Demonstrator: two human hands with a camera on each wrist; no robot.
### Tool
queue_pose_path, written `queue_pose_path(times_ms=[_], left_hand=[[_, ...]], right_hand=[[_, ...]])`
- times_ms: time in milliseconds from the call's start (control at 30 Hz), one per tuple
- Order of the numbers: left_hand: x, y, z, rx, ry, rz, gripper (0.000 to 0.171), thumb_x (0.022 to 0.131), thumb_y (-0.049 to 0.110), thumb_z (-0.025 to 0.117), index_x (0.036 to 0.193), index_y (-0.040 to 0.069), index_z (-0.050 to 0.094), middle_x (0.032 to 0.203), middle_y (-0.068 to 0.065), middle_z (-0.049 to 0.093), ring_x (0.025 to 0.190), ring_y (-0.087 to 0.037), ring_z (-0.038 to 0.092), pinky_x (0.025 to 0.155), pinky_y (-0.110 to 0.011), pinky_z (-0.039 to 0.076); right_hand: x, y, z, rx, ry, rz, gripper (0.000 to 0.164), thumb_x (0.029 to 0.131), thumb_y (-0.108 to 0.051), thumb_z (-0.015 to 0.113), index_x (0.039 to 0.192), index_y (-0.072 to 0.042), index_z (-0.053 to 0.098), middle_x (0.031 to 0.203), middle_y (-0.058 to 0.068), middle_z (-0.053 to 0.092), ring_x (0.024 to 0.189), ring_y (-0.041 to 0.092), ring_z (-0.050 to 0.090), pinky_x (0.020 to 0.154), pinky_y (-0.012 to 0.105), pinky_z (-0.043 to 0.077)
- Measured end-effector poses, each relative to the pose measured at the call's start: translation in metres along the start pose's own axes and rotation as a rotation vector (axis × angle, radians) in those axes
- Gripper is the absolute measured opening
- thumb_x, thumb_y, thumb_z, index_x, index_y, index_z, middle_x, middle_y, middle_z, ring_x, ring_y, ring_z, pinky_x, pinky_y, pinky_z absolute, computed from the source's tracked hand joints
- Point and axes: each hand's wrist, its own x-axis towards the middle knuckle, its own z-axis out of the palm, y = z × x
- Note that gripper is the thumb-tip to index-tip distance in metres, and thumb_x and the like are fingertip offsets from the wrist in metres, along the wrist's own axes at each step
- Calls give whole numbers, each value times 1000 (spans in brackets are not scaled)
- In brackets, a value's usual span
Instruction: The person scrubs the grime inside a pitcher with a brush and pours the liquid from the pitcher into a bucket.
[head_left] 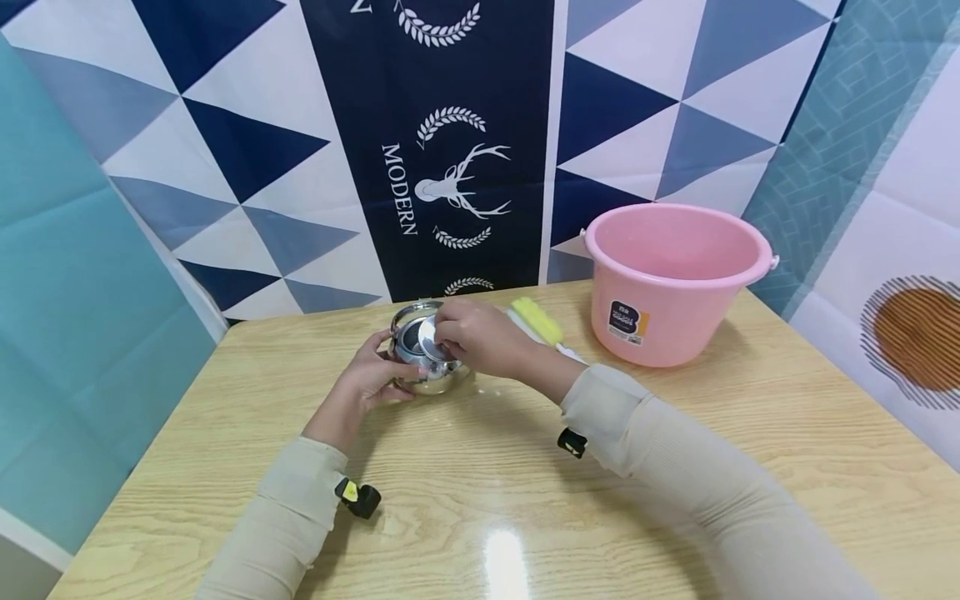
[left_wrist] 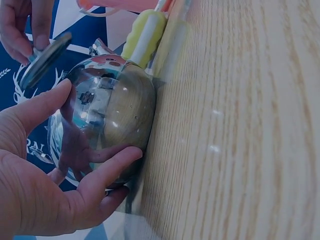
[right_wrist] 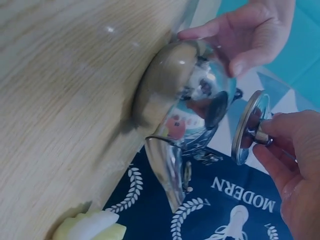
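Note:
A shiny metal teapot [head_left: 438, 383] stands on the wooden table, its top uncovered in the head view. My left hand [head_left: 371, 371] grips the pot's side, thumb near the upper rim and fingers spread around the lower body. The round metal lid [right_wrist: 246, 131] is lifted off and tilted beside the pot's opening. Thumb and fingers of my right hand [head_left: 480, 335] pinch the lid's small knob [right_wrist: 263, 139]. The pot's spout [right_wrist: 167, 172] shows in the right wrist view, pointing away from my left hand. A raised loop handle [head_left: 401, 315] rises behind the opening.
A sponge brush with a yellow head [head_left: 537, 319] lies just right of the teapot, partly behind my right hand. Farther right stands a pink bucket [head_left: 660, 321]. A patterned cloth wall [head_left: 457, 250] borders the table's back edge.

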Motion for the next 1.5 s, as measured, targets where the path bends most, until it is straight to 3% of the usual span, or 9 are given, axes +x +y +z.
queue_pose_path(times_ms=[433, 867, 1200, 1500], left_hand=[[0, -1, 0, -6, 5, 7, 98, 78, -11, 74, 154, 21, 22, 126, -21, 37, 86, -30, 59, 75, -51, 59], [1, -2, 0, -14, 24, 13, 98, 75, -13, 75, 153, 19, 24, 126, -21, 38, 94, -35, 59, 76, -52, 58], [1, -2, 2, -22, 17, 13, 100, 77, -13, 74, 155, 21, 20, 130, -21, 35, 108, -41, 53, 81, -57, 56], [0, -3, 2, -24, 26, 1, 98, 77, -12, 74, 154, 22, 23, 132, -21, 34, 106, -40, 54, 79, -54, 57]], right_hand=[[-30, -8, -12, 74, 30, -10, 13, 77, 7, 71, 82, -5, 71, 93, 6, 64, 89, 21, 58, 81, 29, 53], [-50, -10, -10, 97, -24, -11, 13, 76, 5, 71, 81, -7, 71, 90, 4, 62, 89, 19, 57, 79, 28, 50], [-67, -8, -4, 152, -28, -44, 18, 72, 8, 70, 78, -8, 68, 86, 1, 60, 80, 14, 56, 69, 24, 50], [-80, -10, -2, 163, -94, 2, 15, 74, 5, 71, 79, -9, 68, 86, 0, 60, 82, 14, 55, 73, 23, 51]])
